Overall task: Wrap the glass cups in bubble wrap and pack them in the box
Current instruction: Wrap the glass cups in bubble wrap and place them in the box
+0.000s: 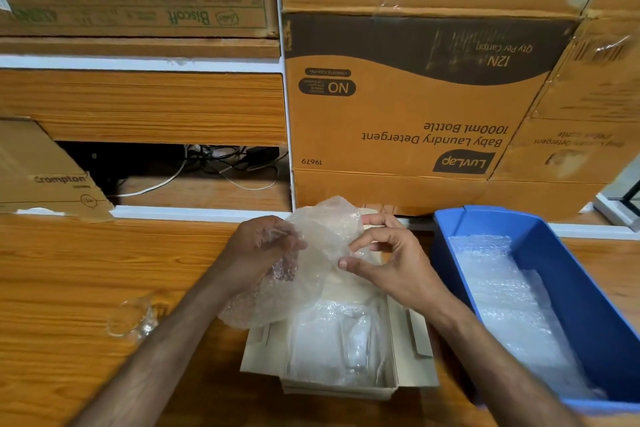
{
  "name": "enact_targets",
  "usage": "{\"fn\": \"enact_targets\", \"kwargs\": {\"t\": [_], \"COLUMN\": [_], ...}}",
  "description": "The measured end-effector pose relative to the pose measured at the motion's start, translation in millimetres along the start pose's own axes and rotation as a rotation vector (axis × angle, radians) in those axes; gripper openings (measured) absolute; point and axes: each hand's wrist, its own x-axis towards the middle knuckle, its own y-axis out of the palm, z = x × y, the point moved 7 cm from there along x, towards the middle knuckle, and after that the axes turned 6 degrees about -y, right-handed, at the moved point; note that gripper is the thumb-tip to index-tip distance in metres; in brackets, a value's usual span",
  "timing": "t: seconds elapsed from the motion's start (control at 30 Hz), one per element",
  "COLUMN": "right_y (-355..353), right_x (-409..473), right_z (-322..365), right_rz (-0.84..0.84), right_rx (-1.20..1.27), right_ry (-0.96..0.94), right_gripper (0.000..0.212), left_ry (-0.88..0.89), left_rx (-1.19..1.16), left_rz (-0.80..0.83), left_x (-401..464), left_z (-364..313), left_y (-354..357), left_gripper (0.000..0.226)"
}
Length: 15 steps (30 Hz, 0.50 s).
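Note:
I hold a bundle of bubble wrap (317, 253) above the far end of a small open cardboard box (403, 350). My left hand (258, 250) grips the bundle's left side, and something clear shows through the wrap there. My right hand (381, 255) pinches the wrap's right edge between thumb and forefinger. Inside the box lies another bubble-wrapped item (337, 347). A bare glass cup (133, 319) lies on the wooden table to the left of my left forearm.
A blue plastic bin (588, 288) holding bubble wrap sheets (512, 308) stands at the right. Large cardboard cartons (408, 107) stack against the back. Another carton (45, 177) sits at far left, beside an opening with cables (221, 163).

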Motion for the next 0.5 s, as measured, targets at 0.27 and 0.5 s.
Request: {"fn": "enact_targets", "kwargs": {"t": [0.27,0.5], "right_y": [3.3,49.6], "right_x": [-34.5,-60.6], "right_z": [44.0,23.2], "right_rz": [0.064,0.379], "right_rx": [-0.247,-0.479], "right_ry": [-0.334,-0.451], "right_gripper": [0.019,0.013], "left_ry": [-0.199,-0.166], "left_rx": [-0.211,-0.323], "left_rz": [-0.124,0.049], "left_x": [12.2,2.3], "left_z": [19.6,0.8], "left_y": [-3.2,11.3], "left_gripper": [0.018,0.025]}}
